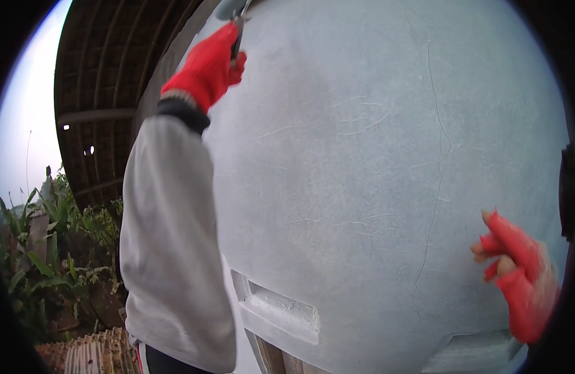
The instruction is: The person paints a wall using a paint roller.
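My left hand (207, 67), in a red glove, is raised high against the wall's upper left part. It is closed around the dark handle of a tool (236, 38) with a bent metal neck. A blue-grey rounded part shows at the tool's top, cut off by the frame edge, so its kind is unclear. Low on the right, my right hand (518, 274) wears a red glove that leaves the fingertips bare. Its fingers are bent but apart, with nothing visible in them. Before both hands stands a pale blue-grey wall (362, 168) with a long vertical crack and fine wrinkles.
A recessed slot (281, 308) is set in the wall's lower left, and another recess (471, 352) lies lower right. Wooden roof framing (100, 68) overhangs on the left. Below it grow green plants (57, 249), beside corrugated sheeting (88, 352). A dark object (567, 193) borders the right side.
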`<state>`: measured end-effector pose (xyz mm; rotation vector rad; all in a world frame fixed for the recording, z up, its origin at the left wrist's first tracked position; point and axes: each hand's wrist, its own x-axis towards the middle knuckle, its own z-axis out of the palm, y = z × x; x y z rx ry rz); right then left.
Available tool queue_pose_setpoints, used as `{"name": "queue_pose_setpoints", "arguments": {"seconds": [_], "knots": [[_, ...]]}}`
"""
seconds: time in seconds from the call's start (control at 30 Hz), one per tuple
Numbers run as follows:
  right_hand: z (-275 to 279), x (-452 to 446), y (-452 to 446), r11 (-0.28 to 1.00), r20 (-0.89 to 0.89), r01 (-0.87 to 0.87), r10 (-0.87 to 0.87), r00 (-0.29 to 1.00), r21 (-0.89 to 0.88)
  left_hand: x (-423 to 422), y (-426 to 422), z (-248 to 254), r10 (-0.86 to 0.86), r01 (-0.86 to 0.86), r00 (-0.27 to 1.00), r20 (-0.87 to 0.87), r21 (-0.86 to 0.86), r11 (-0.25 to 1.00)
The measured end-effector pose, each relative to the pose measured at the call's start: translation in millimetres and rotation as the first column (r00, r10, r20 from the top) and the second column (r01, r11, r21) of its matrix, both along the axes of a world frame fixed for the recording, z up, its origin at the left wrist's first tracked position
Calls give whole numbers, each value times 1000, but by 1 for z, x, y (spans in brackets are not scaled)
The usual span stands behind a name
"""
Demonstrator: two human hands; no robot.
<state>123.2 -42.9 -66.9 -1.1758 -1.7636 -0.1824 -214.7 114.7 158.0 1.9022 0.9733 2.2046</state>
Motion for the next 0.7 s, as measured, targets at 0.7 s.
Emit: {"name": "queue_pose_setpoints", "arguments": {"seconds": [0.7], "knots": [[29, -75, 49, 906, 130, -175, 241, 962, -385, 25, 0, -80, -273, 279, 955, -116, 44, 959]]}}
